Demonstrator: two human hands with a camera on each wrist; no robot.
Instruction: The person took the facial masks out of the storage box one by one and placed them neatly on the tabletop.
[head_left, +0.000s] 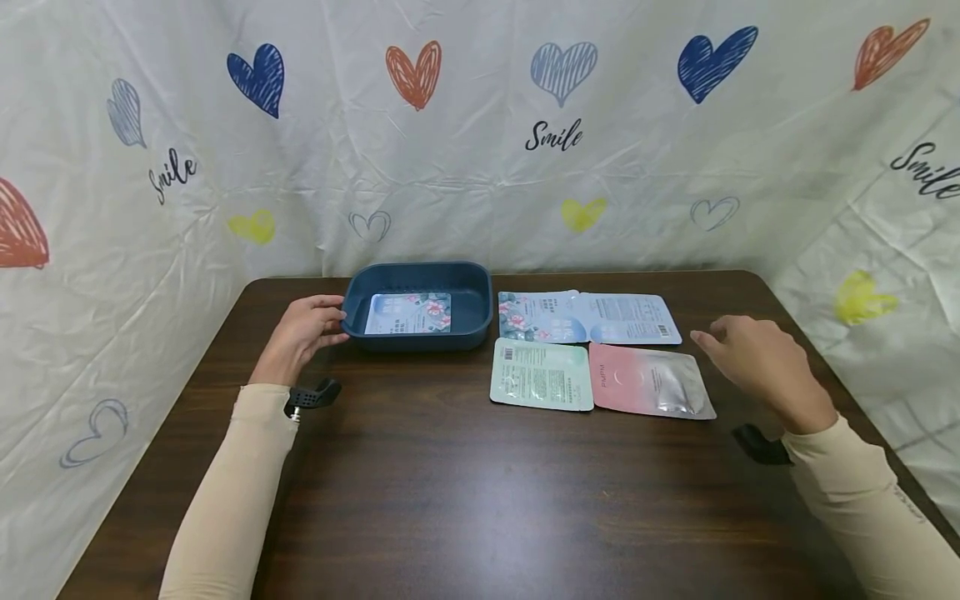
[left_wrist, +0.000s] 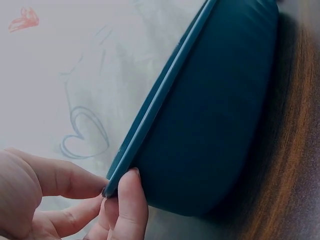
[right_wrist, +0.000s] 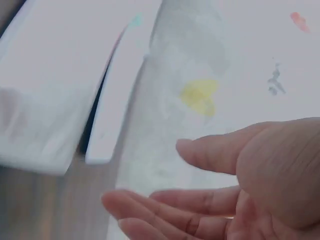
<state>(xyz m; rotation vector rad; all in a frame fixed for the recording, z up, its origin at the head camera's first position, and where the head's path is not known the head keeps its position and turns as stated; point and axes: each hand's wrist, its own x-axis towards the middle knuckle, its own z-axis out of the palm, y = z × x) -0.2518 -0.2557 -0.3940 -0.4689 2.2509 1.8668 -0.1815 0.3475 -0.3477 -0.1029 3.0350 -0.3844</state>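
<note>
My left hand [head_left: 303, 327] is at the left side of a dark blue plastic basin [head_left: 471, 340], and in the left wrist view its fingertips pinch the basin's rim [left_wrist: 150, 112]. A pale blue floral face mask packet [head_left: 408, 314] lies inside the basin. My right hand [head_left: 761, 367] is to the right of the other packets, holding nothing. Its thumb stands apart from loosely bent fingers [right_wrist: 205, 200]. Nearest to it is a pink and silver face mask packet [head_left: 648, 382]. Left of that lies a pale green packet [head_left: 542, 375].
Behind the pink and green packets lie two pale blue packets, one floral side up [head_left: 536, 317], the other with printed text [head_left: 630, 318]. Everything stands on a dark brown wooden table [head_left: 450, 483]. A white cloth with hearts [head_left: 480, 208] hangs close behind and beside it.
</note>
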